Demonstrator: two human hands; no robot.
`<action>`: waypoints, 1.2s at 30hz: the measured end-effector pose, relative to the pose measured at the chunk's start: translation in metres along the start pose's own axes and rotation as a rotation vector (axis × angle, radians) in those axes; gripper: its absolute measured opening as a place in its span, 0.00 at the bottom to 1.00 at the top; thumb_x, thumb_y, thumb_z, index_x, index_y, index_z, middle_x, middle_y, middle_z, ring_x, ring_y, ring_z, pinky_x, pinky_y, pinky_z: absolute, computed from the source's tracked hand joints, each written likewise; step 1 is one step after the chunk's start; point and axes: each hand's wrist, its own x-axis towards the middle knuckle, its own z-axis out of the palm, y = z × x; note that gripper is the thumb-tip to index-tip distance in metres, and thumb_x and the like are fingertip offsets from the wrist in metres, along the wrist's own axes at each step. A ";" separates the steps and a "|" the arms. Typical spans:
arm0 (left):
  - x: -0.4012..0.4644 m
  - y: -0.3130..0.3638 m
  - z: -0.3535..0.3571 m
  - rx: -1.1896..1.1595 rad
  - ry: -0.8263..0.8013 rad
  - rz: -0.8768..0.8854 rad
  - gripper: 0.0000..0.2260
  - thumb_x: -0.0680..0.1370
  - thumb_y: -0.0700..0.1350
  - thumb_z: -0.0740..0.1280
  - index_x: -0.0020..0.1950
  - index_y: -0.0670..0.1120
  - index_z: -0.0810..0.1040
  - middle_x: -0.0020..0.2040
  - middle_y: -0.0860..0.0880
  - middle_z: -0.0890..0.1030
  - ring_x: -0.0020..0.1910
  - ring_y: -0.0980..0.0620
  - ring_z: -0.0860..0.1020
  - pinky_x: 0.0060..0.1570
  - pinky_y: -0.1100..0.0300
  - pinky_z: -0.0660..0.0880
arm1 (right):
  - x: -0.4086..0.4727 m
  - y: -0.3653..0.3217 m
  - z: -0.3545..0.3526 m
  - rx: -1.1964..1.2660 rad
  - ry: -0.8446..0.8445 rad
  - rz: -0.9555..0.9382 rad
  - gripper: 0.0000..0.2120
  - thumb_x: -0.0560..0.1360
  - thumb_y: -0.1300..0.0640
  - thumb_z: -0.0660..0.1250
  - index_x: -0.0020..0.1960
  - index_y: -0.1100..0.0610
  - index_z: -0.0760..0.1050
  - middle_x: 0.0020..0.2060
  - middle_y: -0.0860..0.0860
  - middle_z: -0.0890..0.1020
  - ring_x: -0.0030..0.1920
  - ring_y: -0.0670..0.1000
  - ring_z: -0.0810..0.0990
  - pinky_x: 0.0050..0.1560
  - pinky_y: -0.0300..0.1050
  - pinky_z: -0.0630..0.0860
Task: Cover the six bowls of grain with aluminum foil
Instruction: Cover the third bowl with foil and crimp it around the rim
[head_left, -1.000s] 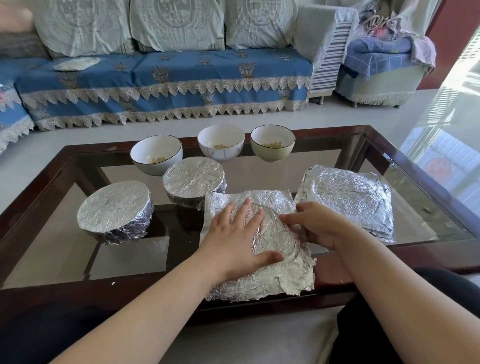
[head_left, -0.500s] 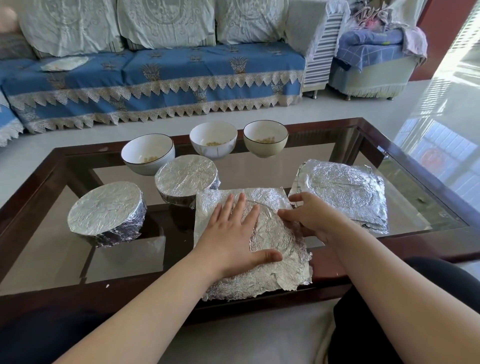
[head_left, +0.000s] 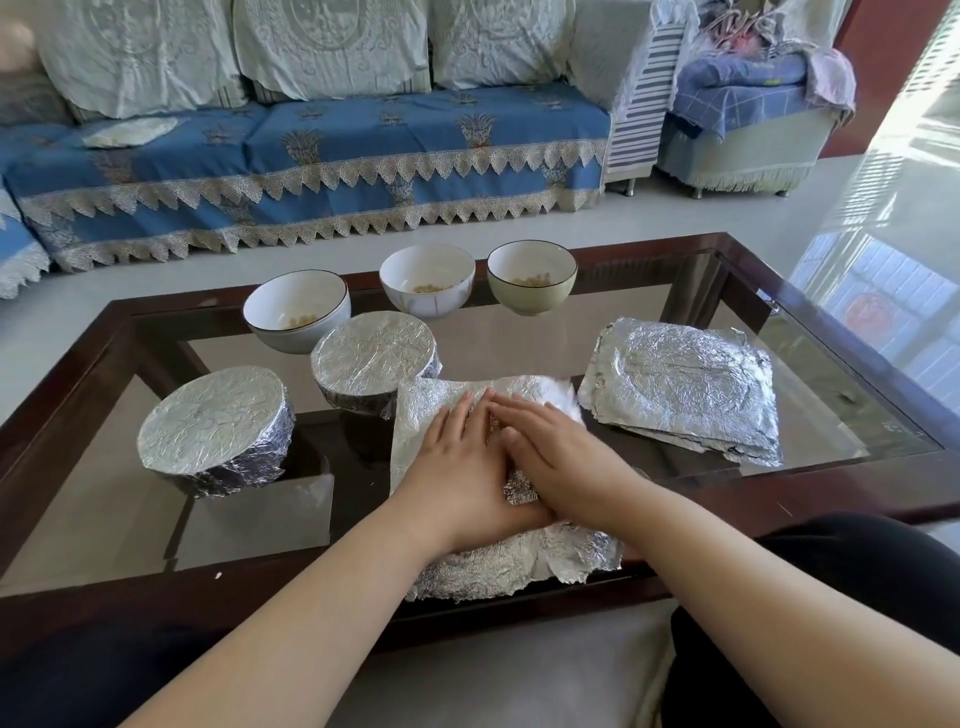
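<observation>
The foil sheet (head_left: 457, 571) lay draped over a bowl at the near edge of the glass tabletop (head_left: 519, 358), its corners loose. Both hands pressed flat on top of it, fingers straight, the left hand (head_left: 457, 467) beside and partly under the right hand (head_left: 561, 462); neither grip was clenched round anything. Two foil-covered bowls (head_left: 215, 428) stood to the left. Three open bowls (head_left: 426, 278) with grain stood in a row at the far side. A stack of foil sheets (head_left: 685, 384) lay to the right.
</observation>
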 end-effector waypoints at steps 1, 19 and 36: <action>0.000 0.000 0.000 -0.002 0.015 -0.003 0.52 0.69 0.75 0.58 0.81 0.48 0.39 0.81 0.46 0.41 0.79 0.48 0.37 0.77 0.49 0.37 | 0.001 0.003 0.004 -0.022 -0.037 0.006 0.25 0.82 0.46 0.50 0.77 0.53 0.62 0.77 0.47 0.62 0.77 0.45 0.57 0.77 0.49 0.53; -0.006 -0.016 -0.013 -0.057 -0.118 0.008 0.59 0.61 0.81 0.50 0.79 0.47 0.32 0.78 0.48 0.30 0.76 0.53 0.29 0.76 0.55 0.34 | 0.007 0.006 0.008 -0.345 -0.072 0.045 0.41 0.72 0.38 0.30 0.80 0.54 0.51 0.79 0.49 0.54 0.79 0.47 0.46 0.77 0.44 0.39; -0.001 -0.012 -0.003 -0.054 -0.030 0.042 0.58 0.62 0.82 0.52 0.81 0.49 0.40 0.81 0.50 0.39 0.79 0.50 0.36 0.78 0.49 0.41 | 0.011 0.009 0.006 -0.203 -0.083 -0.030 0.39 0.74 0.36 0.36 0.79 0.53 0.54 0.78 0.47 0.57 0.78 0.45 0.51 0.78 0.44 0.47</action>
